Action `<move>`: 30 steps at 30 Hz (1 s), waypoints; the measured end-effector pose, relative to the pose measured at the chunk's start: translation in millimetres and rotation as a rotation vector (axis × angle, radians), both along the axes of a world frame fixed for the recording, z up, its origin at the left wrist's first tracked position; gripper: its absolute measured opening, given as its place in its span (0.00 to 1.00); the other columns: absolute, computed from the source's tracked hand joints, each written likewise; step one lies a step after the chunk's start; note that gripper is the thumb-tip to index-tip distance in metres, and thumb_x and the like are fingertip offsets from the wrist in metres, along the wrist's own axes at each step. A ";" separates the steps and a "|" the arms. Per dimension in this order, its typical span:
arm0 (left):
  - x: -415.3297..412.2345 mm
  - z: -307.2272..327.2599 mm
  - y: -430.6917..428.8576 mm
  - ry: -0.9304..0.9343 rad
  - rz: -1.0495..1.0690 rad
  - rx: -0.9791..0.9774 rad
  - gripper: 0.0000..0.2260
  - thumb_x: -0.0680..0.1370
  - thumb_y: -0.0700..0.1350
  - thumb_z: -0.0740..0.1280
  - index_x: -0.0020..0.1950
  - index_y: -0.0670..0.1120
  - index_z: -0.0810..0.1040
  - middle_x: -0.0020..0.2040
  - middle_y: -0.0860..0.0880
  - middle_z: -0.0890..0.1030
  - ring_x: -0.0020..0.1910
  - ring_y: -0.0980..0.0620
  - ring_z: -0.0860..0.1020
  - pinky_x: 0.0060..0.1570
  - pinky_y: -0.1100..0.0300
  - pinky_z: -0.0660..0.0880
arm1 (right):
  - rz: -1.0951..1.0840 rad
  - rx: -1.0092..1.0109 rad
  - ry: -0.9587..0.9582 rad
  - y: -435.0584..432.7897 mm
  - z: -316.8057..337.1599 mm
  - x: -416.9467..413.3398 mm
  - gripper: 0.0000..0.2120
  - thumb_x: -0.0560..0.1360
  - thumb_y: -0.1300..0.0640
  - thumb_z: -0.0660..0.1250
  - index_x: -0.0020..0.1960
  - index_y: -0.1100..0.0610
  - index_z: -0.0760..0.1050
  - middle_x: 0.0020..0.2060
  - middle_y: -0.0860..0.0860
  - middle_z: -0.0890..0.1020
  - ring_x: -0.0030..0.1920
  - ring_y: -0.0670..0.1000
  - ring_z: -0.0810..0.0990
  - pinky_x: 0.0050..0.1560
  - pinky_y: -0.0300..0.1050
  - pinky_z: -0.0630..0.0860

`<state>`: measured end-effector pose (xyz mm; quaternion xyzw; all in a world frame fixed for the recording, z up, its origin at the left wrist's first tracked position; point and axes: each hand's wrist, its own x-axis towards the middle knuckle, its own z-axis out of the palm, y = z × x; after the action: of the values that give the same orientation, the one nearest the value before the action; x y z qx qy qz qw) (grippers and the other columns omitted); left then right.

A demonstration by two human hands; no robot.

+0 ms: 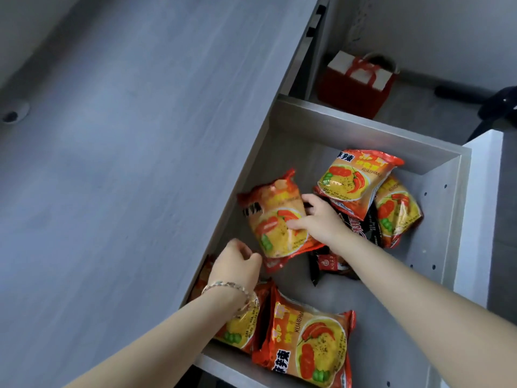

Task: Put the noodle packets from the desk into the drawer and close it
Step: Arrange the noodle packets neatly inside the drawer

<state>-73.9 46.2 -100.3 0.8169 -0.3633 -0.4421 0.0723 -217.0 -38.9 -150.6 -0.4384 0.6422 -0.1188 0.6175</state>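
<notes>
The grey drawer point(436, 208) stands pulled out beside the desk point(126, 163) and holds several orange-and-red noodle packets. My right hand point(319, 217) grips one packet point(277, 219) by its right edge, thumb on its face, near the drawer's left wall. My left hand point(237, 264) hovers at that packet's lower left corner with fingers curled, holding nothing. Two packets point(355, 180) lie stacked at the back right, one point(397, 211) beside them, two more point(313, 340) at the front. A dark packet point(361, 228) lies partly under my right forearm.
The desk top shows a round cable hole point(12, 114) at its left. Beyond the drawer, a red gift bag point(355, 85) with a white box stands on the floor. A black chair base point(486, 105) lies at the far right. A white panel point(475, 214) borders the drawer's right side.
</notes>
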 end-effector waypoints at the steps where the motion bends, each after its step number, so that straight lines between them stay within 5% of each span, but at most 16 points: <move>1: 3.3 2.0 1.8 -0.038 -0.032 0.017 0.03 0.77 0.42 0.60 0.49 0.46 0.71 0.42 0.48 0.77 0.37 0.51 0.75 0.37 0.58 0.72 | 0.106 0.001 -0.001 -2.0 -4.9 1.1 0.29 0.67 0.64 0.73 0.66 0.58 0.68 0.59 0.57 0.79 0.58 0.57 0.79 0.61 0.55 0.75; 5: 8.0 6.5 5.8 -0.163 -0.140 0.026 0.20 0.80 0.39 0.57 0.72 0.48 0.60 0.65 0.43 0.72 0.61 0.44 0.76 0.59 0.53 0.73 | 0.407 -0.091 0.101 0.7 -29.2 21.9 0.24 0.69 0.59 0.71 0.64 0.59 0.71 0.59 0.57 0.80 0.60 0.58 0.78 0.59 0.48 0.74; 10: 12.4 -3.5 -2.3 -0.194 -0.241 -0.006 0.27 0.80 0.39 0.57 0.76 0.49 0.52 0.70 0.43 0.68 0.63 0.44 0.74 0.59 0.55 0.72 | 0.640 -0.355 0.442 9.1 -52.5 47.6 0.16 0.76 0.54 0.62 0.63 0.54 0.73 0.62 0.57 0.75 0.65 0.61 0.69 0.63 0.53 0.68; 13: 16.1 -20.1 -7.4 -0.240 -0.359 -0.048 0.29 0.78 0.40 0.58 0.77 0.48 0.51 0.78 0.46 0.51 0.73 0.45 0.65 0.69 0.53 0.67 | 0.646 -0.278 0.282 22.3 -55.8 55.6 0.18 0.76 0.58 0.61 0.65 0.54 0.73 0.62 0.57 0.77 0.64 0.59 0.74 0.64 0.52 0.71; 15: 16.1 -31.7 -10.7 -0.268 -0.507 0.001 0.32 0.78 0.43 0.60 0.77 0.47 0.47 0.79 0.48 0.41 0.77 0.46 0.53 0.74 0.51 0.58 | 0.560 -0.156 0.103 24.1 -52.6 47.5 0.22 0.75 0.59 0.62 0.69 0.55 0.67 0.66 0.57 0.75 0.67 0.57 0.73 0.67 0.50 0.70; 18: 14.8 -44.4 -19.8 -0.327 -0.782 0.099 0.39 0.75 0.52 0.66 0.77 0.49 0.45 0.78 0.47 0.42 0.77 0.44 0.43 0.76 0.49 0.49 | 0.346 -0.107 0.028 10.9 -35.1 26.1 0.22 0.74 0.63 0.61 0.68 0.57 0.68 0.66 0.55 0.75 0.68 0.54 0.72 0.69 0.47 0.68; 21: 12.1 -50.6 -34.0 -0.397 -0.922 0.151 0.36 0.72 0.60 0.65 0.75 0.56 0.52 0.76 0.46 0.52 0.75 0.40 0.51 0.74 0.44 0.53 | 0.063 -0.402 0.225 -8.8 -8.2 3.3 0.15 0.72 0.66 0.60 0.56 0.56 0.77 0.57 0.54 0.79 0.58 0.51 0.76 0.62 0.45 0.72; 24: 8.9 -53.4 -43.4 -0.496 -0.996 0.239 0.33 0.73 0.62 0.63 0.74 0.54 0.56 0.74 0.45 0.57 0.71 0.39 0.57 0.71 0.47 0.58 | -0.391 -0.522 0.598 -32.1 8.8 -25.3 0.15 0.72 0.60 0.64 0.58 0.60 0.72 0.62 0.59 0.72 0.62 0.58 0.70 0.62 0.52 0.67; 28: 8.6 -57.8 -47.1 -0.561 -1.038 0.314 0.37 0.72 0.63 0.64 0.75 0.50 0.54 0.74 0.44 0.58 0.71 0.38 0.58 0.69 0.48 0.60 | -0.512 0.082 0.742 -52.9 -4.2 -49.4 0.40 0.70 0.41 0.67 0.70 0.64 0.57 0.70 0.63 0.63 0.69 0.63 0.63 0.66 0.57 0.65; 30: 8.7 -58.9 -49.0 -0.566 -1.032 0.303 0.40 0.71 0.65 0.64 0.76 0.47 0.54 0.74 0.44 0.61 0.70 0.40 0.61 0.67 0.50 0.62 | -0.450 0.146 0.770 -51.2 -16.9 -50.6 0.43 0.68 0.37 0.67 0.70 0.64 0.58 0.69 0.63 0.64 0.68 0.63 0.65 0.65 0.58 0.67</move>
<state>-65.2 -2.8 -159.2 0.6223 -0.6508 -0.2322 -0.3679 -267.6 -90.1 -167.5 -0.2552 0.9112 -0.0328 0.3216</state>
